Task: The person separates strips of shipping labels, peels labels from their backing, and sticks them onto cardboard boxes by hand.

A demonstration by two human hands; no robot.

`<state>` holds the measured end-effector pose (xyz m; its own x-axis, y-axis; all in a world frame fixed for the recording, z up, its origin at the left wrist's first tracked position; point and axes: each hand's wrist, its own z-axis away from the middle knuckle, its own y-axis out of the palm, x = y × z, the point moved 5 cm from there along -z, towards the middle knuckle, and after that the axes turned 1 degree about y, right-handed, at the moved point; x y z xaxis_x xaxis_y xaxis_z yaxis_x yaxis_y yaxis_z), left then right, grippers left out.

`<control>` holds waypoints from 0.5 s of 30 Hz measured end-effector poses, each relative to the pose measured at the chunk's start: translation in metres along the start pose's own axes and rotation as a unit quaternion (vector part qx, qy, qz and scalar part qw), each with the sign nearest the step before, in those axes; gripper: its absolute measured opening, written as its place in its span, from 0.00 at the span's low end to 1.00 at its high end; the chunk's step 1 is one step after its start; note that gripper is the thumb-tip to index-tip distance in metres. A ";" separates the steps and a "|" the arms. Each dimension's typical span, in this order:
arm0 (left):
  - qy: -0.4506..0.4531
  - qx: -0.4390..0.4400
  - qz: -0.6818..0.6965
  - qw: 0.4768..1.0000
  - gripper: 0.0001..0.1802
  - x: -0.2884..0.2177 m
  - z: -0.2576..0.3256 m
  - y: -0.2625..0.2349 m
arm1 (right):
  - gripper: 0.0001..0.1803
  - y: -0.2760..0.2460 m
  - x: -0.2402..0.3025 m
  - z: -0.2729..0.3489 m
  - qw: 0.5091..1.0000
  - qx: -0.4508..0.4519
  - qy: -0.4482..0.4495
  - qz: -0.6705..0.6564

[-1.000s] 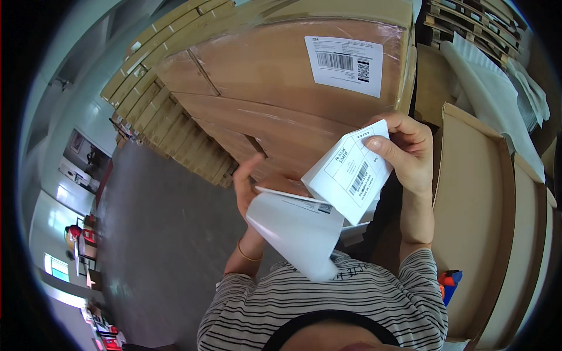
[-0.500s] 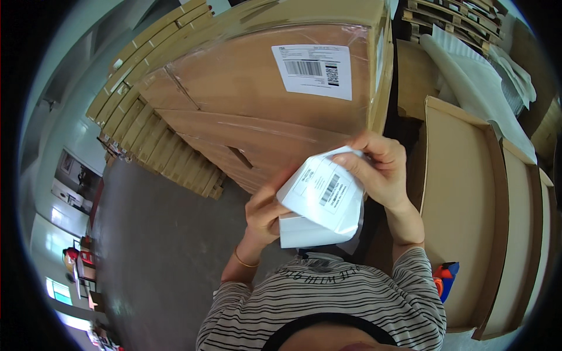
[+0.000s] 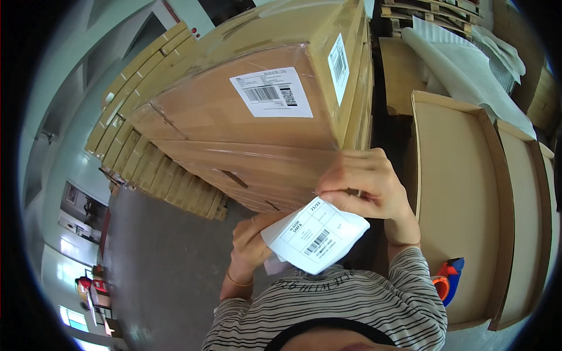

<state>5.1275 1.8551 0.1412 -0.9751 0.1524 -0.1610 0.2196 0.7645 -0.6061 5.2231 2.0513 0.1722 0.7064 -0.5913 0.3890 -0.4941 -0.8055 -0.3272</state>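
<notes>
A white printed label sheet (image 3: 319, 237) with a barcode is held out in front of my striped shirt. My left hand (image 3: 250, 241) is closed around its left edge, with the fingertips partly hidden behind the paper. At the sheet's top corner, my right hand (image 3: 369, 184) pinches with thumb and fingers. Just beyond both hands rises a large brown carton (image 3: 199, 123) wrapped in clear film. One white barcode label (image 3: 272, 93) is stuck on its front face, and another label (image 3: 338, 69) on its right side.
Flat open cardboard trays (image 3: 459, 205) lean at the right, with a blue and orange tape dispenser (image 3: 449, 282) on the nearest. Behind them are a roll of white foam sheet (image 3: 462, 76) and wooden pallets (image 3: 430, 13). Stacked flat cartons (image 3: 146, 158) stand left, beside grey floor (image 3: 170, 263).
The label sheet has moved lower, and its folded lower part is now mostly out of sight. My right hand has shifted slightly left along its top edge. More of the carton's right side shows.
</notes>
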 end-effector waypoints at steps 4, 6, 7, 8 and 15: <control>-0.034 -0.013 -0.013 0.999 0.10 0.011 0.009 0.000 | 0.07 -0.009 0.016 -0.003 0.986 -0.076 -0.143 0.040; -0.024 -0.007 -0.113 0.993 0.09 0.019 0.017 -0.006 | 0.09 -0.032 0.011 0.008 0.953 -0.165 -0.229 -0.111; -0.027 -0.005 -0.120 0.992 0.09 0.019 0.023 -0.013 | 0.11 -0.039 -0.001 0.012 0.909 -0.262 -0.219 -0.239; -0.056 -0.030 -0.146 0.987 0.08 0.022 0.026 -0.019 | 0.10 -0.053 -0.014 0.016 0.893 -0.326 -0.156 -0.268; -0.052 -0.068 -0.218 0.972 0.06 -0.012 0.023 -0.044 | 0.18 -0.119 -0.158 0.002 0.879 -0.282 -0.010 -0.383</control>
<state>5.1298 1.8051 0.1515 -0.9646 -0.2637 0.0056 -0.2270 0.8192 -0.5266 5.1717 2.2409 0.1481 0.9476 0.1304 0.2917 -0.0372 -0.8617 0.5061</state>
